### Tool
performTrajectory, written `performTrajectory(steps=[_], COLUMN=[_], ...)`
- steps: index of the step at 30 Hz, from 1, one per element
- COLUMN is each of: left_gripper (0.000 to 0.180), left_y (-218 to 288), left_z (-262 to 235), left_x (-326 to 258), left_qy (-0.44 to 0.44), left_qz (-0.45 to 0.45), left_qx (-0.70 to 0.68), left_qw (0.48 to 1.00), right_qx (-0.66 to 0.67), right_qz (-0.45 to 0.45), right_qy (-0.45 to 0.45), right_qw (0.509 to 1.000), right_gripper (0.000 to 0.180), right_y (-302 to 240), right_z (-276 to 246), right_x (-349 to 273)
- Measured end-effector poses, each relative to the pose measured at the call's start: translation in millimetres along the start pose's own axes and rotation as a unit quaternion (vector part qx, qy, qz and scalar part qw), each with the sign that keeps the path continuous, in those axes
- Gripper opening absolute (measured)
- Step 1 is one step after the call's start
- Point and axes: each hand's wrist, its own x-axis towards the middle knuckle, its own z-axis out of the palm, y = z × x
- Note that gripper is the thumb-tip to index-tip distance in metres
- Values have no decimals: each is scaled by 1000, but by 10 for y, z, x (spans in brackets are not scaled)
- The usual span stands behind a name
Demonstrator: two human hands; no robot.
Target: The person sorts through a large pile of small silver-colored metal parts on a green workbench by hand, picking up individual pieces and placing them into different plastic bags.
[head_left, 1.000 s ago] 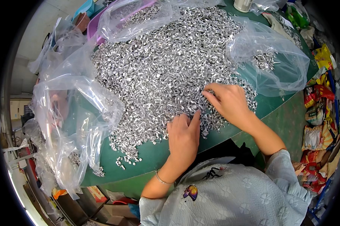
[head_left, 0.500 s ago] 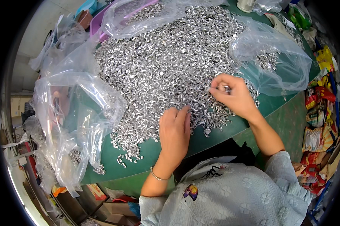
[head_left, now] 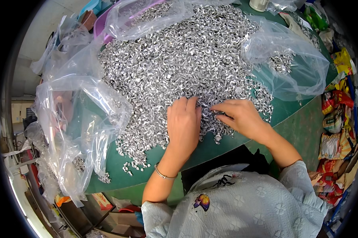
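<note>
Now left hand (head_left: 183,123) on near part of heap of small silver metal pieces (head_left: 175,71), fingers loosely bent, grip hidden. Right hand (head_left: 242,118) just beside, thumb and forefinger parted over pieces; cannot tell if any held. Heap on green table (head_left: 117,172).

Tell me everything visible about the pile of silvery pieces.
The pile of silvery pieces is a broad, loose heap of small, shiny, mostly curved bits, metallic in look, spread across the green table. Clear plastic bags lie along its left, right and far edges. The left hand and right hand touch its near side.
</note>
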Motion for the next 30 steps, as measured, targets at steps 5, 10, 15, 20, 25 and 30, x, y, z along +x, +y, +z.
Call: performTrajectory(steps=[5, 10, 15, 20, 25, 30], left_gripper=[26, 28, 27, 27, 16, 11], left_y=[-24, -68, -126, -63, -83, 7], left_z=[-25, -151, -277, -353, -217, -3], left_x=[-12, -62, -162, -155, -198, -50], left_qy=[2, 48, -9, 12, -60, -14], left_qz=[-29, -79, -308, -389, -346, -55], left_qx=[-37, -88, -490, -802, -586, -95], left_qw=[999, 992, 815, 453, 730, 994], right_qx=[-118, -93, -157, 51, 665, 723], right_qz=[-4, 8, 22, 46, 217, 237], right_qy=[12, 88, 44, 119, -11, 23], right_qw=[993, 992, 986, 991, 715, 649], right_gripper=[18, 11, 9, 7, 18, 32], right_y=[2, 92, 41, 88, 119, 150], right_z=[125, 117, 50, -37, -269, -317], right_x=[-16, -1, -35, -28, -51, 18])
